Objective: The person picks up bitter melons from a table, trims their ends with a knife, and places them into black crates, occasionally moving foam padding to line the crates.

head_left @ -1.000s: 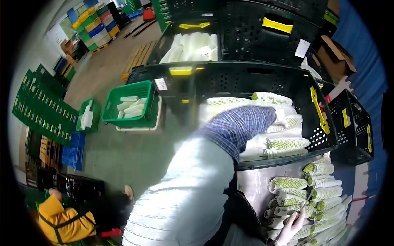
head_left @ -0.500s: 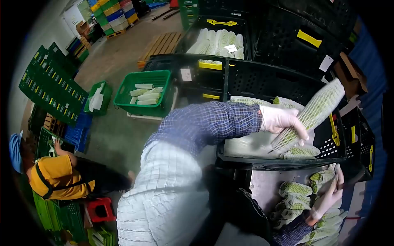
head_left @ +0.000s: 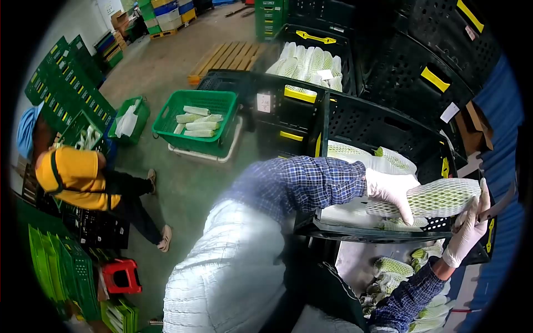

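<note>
My left hand [head_left: 391, 191], in a white glove, is closed on the left part of a long green gourd [head_left: 444, 198] in a white foam net sleeve. It holds the gourd nearly level over a black crate [head_left: 383, 119] with more netted gourds in it. At the gourd's right end is my gloved right hand [head_left: 467, 237], its fingertips at the tip. A grey blade, apparently a knife [head_left: 502, 201], sticks out beyond that hand; its handle is mostly hidden. Below, more netted gourds [head_left: 393, 266] lie on a pale surface.
Black crates with yellow handles [head_left: 435, 79] are stacked behind; one holds netted gourds [head_left: 311, 64]. On the left stands a green basket [head_left: 194, 100] with several netted pieces. A person in a yellow shirt [head_left: 75, 175] is among green crates, near a red stool [head_left: 121, 276].
The gourd has gone from steeply slanted to nearly level and lower. My right hand has risen to its right end, and the blade has come into sight. The person in yellow has shifted.
</note>
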`<action>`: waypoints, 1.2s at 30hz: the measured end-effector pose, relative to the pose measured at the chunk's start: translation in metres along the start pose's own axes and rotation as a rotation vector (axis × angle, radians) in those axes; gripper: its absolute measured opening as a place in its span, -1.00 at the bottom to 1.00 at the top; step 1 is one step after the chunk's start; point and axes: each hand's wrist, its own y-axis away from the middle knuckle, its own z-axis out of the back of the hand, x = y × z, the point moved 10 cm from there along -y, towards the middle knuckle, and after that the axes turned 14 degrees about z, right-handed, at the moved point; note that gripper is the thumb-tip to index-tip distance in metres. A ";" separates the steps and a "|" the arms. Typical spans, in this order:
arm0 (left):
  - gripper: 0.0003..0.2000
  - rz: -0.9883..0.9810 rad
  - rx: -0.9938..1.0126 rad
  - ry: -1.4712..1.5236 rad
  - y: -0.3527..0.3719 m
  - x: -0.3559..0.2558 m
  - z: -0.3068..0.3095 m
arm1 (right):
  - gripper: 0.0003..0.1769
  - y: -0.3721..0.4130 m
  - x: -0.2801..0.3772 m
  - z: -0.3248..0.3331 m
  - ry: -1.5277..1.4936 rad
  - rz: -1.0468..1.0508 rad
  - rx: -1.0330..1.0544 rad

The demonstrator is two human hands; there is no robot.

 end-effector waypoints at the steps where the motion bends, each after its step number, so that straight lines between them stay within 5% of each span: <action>1: -0.61 -0.007 0.003 -0.001 -0.002 0.000 0.000 | -0.52 0.002 -0.003 0.000 0.001 -0.007 -0.018; 2: -0.60 -0.011 0.054 0.157 -0.003 0.005 -0.004 | -0.51 0.004 -0.005 0.001 0.001 -0.014 -0.035; 17: -0.66 -0.084 -0.077 0.068 0.005 -0.006 0.004 | -0.62 0.041 -0.004 0.000 0.166 0.021 -0.127; 19: -0.67 -0.069 -0.103 -0.057 0.008 -0.010 0.004 | -0.63 0.040 0.030 -0.038 0.069 0.180 -0.021; 21: -0.67 -0.069 -0.142 -0.161 0.001 -0.001 0.008 | -0.61 0.044 0.035 -0.070 0.277 0.074 0.266; 22: -0.68 0.081 -0.163 -0.098 0.011 0.004 0.011 | -0.57 0.045 0.051 -0.086 0.383 0.210 0.380; 26: -0.70 -0.306 -0.160 -0.438 0.033 -0.030 0.011 | -0.45 0.053 0.077 -0.131 0.420 0.451 0.627; 28: -0.53 0.176 -0.091 0.207 0.009 0.023 0.031 | -0.46 0.058 0.083 -0.134 0.470 0.487 0.664; 29: -0.45 0.029 -0.061 0.240 -0.003 0.053 0.054 | -0.45 0.061 0.085 -0.131 0.482 0.543 0.638; 31: -0.43 -0.049 -0.100 0.147 0.007 0.018 0.043 | -0.45 0.061 0.082 -0.136 0.385 0.516 0.631; 33: -0.40 0.031 -0.096 0.182 0.015 0.007 0.037 | -0.68 0.061 0.092 -0.133 0.413 0.529 0.615; 36: -0.44 0.105 -0.014 0.201 0.015 0.018 0.034 | -0.61 0.070 0.082 -0.132 0.361 0.462 0.692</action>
